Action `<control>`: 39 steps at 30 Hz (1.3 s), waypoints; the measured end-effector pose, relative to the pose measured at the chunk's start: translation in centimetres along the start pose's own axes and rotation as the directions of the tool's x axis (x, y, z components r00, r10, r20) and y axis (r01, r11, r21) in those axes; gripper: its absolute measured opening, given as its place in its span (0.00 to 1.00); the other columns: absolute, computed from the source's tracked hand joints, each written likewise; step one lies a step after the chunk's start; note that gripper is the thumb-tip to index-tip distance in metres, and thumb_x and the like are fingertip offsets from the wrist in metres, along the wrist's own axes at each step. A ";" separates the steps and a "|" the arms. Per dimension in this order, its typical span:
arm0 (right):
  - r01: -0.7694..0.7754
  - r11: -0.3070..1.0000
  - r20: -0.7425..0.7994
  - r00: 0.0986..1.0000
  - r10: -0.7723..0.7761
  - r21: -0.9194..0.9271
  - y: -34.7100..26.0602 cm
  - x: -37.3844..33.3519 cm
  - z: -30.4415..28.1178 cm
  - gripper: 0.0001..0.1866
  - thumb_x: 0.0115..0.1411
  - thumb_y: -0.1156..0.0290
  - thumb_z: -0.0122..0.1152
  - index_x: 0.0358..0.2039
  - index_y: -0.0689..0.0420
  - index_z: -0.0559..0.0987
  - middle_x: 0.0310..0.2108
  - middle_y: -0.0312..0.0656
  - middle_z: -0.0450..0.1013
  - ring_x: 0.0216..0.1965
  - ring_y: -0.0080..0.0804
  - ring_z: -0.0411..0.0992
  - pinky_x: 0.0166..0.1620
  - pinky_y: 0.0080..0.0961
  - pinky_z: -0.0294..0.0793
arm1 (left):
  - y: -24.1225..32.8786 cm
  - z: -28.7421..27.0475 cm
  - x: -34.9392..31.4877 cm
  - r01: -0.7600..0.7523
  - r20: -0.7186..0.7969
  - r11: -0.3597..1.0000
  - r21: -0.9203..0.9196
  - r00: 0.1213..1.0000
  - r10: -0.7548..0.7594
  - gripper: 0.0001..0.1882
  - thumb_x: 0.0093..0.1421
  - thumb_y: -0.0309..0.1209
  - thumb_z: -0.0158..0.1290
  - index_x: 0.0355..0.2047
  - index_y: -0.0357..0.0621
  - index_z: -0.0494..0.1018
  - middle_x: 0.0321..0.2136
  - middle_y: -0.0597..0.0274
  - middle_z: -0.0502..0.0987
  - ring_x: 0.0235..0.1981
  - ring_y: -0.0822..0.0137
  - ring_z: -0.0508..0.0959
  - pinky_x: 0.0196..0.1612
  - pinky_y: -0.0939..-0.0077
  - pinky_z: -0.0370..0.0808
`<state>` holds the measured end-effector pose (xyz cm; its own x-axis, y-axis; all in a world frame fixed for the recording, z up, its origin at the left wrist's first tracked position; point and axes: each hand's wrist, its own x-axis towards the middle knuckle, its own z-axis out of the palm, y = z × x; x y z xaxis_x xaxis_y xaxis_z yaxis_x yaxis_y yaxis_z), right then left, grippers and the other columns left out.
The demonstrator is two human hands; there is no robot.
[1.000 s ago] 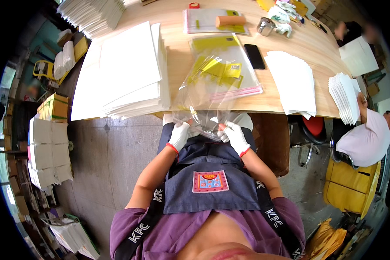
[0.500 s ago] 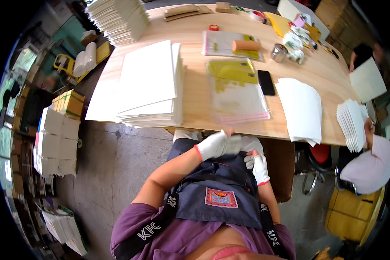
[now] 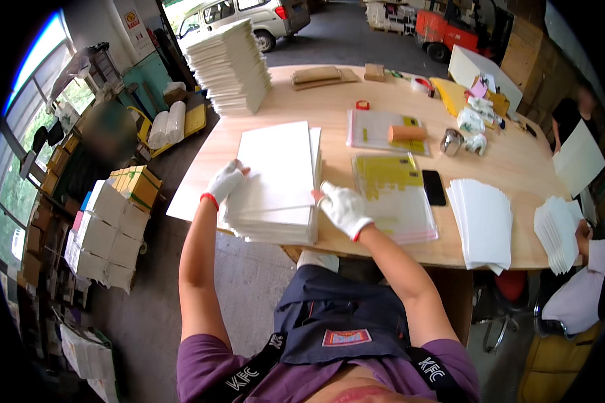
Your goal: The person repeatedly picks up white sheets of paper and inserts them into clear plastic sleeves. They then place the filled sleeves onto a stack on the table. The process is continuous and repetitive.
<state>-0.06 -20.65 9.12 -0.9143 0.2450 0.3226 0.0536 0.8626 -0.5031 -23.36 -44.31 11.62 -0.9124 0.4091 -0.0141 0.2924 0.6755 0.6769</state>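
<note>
A stack of white boards or thick sheets [image 3: 275, 168] lies at the table's left front, its top pieces slightly askew. At its left edge is my left hand [image 3: 226, 180], in a white glove with a red cuff. Its bare fingertips are by the top sheet, fingers loosely apart. My right hand [image 3: 345, 209], gloved alike, is beside the stack's right edge. Its fingers point toward the sheets, slightly apart, and hold nothing I can see. Just right of this hand lies a pile of clear plastic bags with yellow-green print [image 3: 396, 201].
A taller white stack [image 3: 228, 67] stands at the far left of the wooden table [image 3: 302, 101]. Rightward are a phone [image 3: 433, 187], a metal tin [image 3: 452, 142], an orange-brown roll [image 3: 407, 133] and fanned white sheets [image 3: 480, 221]. A co-worker's hand [image 3: 583, 232] holds sheets at the right.
Both my hands have risen from my lap to the white stack, the left to its left edge, the right to its right edge. The view has tilted up, showing a van and a forklift.
</note>
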 end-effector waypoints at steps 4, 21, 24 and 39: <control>0.200 0.980 0.134 0.971 -0.200 0.013 -1.9 -0.4 0.0 0.20 0.63 0.49 0.50 0.29 0.54 0.73 0.25 0.46 0.77 0.28 0.48 0.76 0.30 0.43 0.73 | -1.0 0.1 0.1 0.015 0.117 0.996 -0.087 0.993 -0.004 0.38 0.59 0.42 0.55 0.67 0.44 0.56 0.59 0.50 0.69 0.59 0.61 0.69 0.58 0.75 0.64; 0.126 0.251 -0.230 0.866 0.444 0.960 11.2 23.2 13.0 0.13 0.66 0.63 0.55 0.34 0.60 0.77 0.29 0.33 0.73 0.33 0.23 0.68 0.41 0.20 0.67 | -5.8 3.5 -8.9 -0.308 -0.347 0.744 -0.593 0.931 0.109 0.23 0.66 0.40 0.48 0.51 0.30 0.71 0.58 0.50 0.69 0.57 0.62 0.69 0.59 0.71 0.64; 0.133 0.314 -0.261 0.874 0.411 0.940 10.8 23.2 12.7 0.13 0.65 0.61 0.57 0.34 0.58 0.78 0.24 0.29 0.70 0.29 0.18 0.66 0.38 0.18 0.65 | -6.3 4.6 -8.7 -0.352 -0.415 0.709 -0.612 0.905 0.091 0.27 0.68 0.46 0.44 0.50 0.30 0.72 0.55 0.50 0.72 0.55 0.61 0.71 0.58 0.71 0.64; 0.092 0.556 -0.388 0.808 0.444 0.826 12.3 15.2 7.5 0.17 0.65 0.57 0.56 0.44 0.58 0.77 0.34 0.31 0.74 0.35 0.18 0.66 0.42 0.17 0.66 | -7.5 5.4 -11.8 -0.459 -0.582 0.706 -0.539 0.809 0.082 0.27 0.72 0.40 0.33 0.62 0.30 0.58 0.65 0.47 0.59 0.65 0.55 0.60 0.66 0.60 0.58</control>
<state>-16.24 -9.59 1.81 -0.5587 0.7526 0.3486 -0.3856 0.1365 -0.9125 -13.22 -50.84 2.76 -0.8809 0.0295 0.4724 0.4711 -0.0411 0.8811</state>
